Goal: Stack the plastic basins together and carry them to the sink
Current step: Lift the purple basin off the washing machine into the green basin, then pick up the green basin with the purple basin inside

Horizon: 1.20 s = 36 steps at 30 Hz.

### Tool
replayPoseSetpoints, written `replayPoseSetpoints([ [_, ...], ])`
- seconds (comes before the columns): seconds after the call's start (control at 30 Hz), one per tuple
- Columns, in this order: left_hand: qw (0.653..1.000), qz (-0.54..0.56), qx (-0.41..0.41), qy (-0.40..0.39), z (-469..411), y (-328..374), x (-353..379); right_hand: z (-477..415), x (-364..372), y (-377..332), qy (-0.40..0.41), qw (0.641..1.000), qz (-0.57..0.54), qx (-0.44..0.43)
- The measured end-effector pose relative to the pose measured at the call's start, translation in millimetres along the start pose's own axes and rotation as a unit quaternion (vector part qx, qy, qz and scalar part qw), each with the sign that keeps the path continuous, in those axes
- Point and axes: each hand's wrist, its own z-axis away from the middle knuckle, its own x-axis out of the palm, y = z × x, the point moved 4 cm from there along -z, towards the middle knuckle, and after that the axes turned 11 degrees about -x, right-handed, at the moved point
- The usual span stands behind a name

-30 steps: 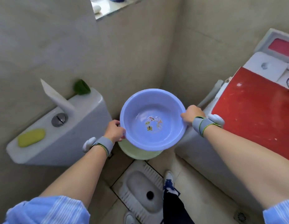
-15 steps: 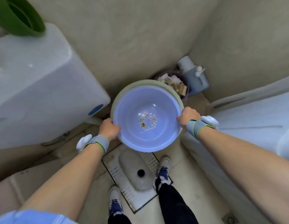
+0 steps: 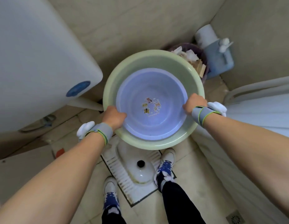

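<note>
A blue plastic basin (image 3: 150, 91) with a small cartoon print on its bottom sits nested inside a larger pale green basin (image 3: 140, 62). My left hand (image 3: 114, 116) is closed on the blue basin's rim at its near left. On the right side, my right hand (image 3: 194, 102) is closed on the same rim. Both wrists wear grey bands. The stacked basins are low, above the front of a squat toilet (image 3: 137, 167). The sink is not in view.
A white cistern (image 3: 35, 59) fills the upper left. Behind the basins stand a waste bin (image 3: 192, 54) with paper, a blue jug (image 3: 218, 59) and a paper roll (image 3: 205, 35). A white appliance (image 3: 262, 110) stands right. My shoes straddle the toilet; a floor drain (image 3: 235, 218) lies lower right.
The blue basin has gone down into the green basin, whose rim now shows all around it. My view has tilted further down toward the floor. Both hands stay on the blue rim.
</note>
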Motion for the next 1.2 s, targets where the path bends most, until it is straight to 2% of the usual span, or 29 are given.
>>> replayPoseSetpoints([
  [0.17,1.0,-0.003,-0.008,0.007,0,-4,6,4,-1,7,0.003,1.0,-0.022,-0.009],
  [0.33,0.991,-0.001,-0.031,0.127,33,10,-27,14,-32,24,0.111,0.99,-0.074,-0.048],
  [0.43,0.985,0.003,-0.044,0.166,29,3,-38,13,-38,39,0.153,0.984,-0.086,-0.019],
  [0.5,0.988,0.027,-0.071,0.138,23,-3,-33,3,-31,48,0.121,0.984,-0.129,0.034],
  [0.57,0.989,0.063,-0.088,0.104,21,-7,-26,-2,-23,53,0.068,0.971,-0.218,0.078],
  [0.8,0.983,0.135,-0.064,0.102,44,-17,-21,7,0,69,0.069,0.926,-0.362,0.084],
  [0.97,0.993,0.099,-0.007,0.069,84,10,-17,53,-18,37,0.045,0.901,-0.425,0.074],
  [1.1,0.995,0.094,0.017,0.021,94,25,-12,72,-16,37,0.04,0.897,-0.435,0.066],
  [1.2,0.998,0.036,0.057,-0.014,106,29,-6,88,-11,40,0.031,0.895,-0.439,0.07],
])
